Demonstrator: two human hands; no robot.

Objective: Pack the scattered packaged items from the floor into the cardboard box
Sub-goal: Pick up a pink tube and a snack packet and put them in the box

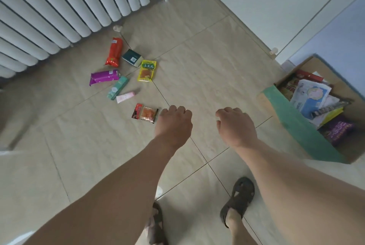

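A white radiator (59,7) runs along the wall at the upper left, and every loose packet lies on the tiled floor (197,57) out from its lower end. Nearest the radiator is a red-orange packet (114,52), with a purple packet (104,77) below it. Just right of the red-orange one sits a dark green box (132,57), and right of that a yellow packet (147,71). Below these lie a mint green box (117,88) and, touching its lower end, a small pink tube-like pack (125,97). Farthest from the radiator is a red and orange snack packet (145,113).

The left hand (174,124) hangs palm down with its fingers curled loosely under, holding nothing; its knuckles are just beside the right edge of the red and orange snack packet, and whether they touch it cannot be told. The right hand (235,126) is likewise loosely curled and empty, well apart from any packet.

Far from the radiator, at the right edge, stands the open cardboard box (300,126), already holding several packets.

Sandalled feet (239,199) stand at the bottom.
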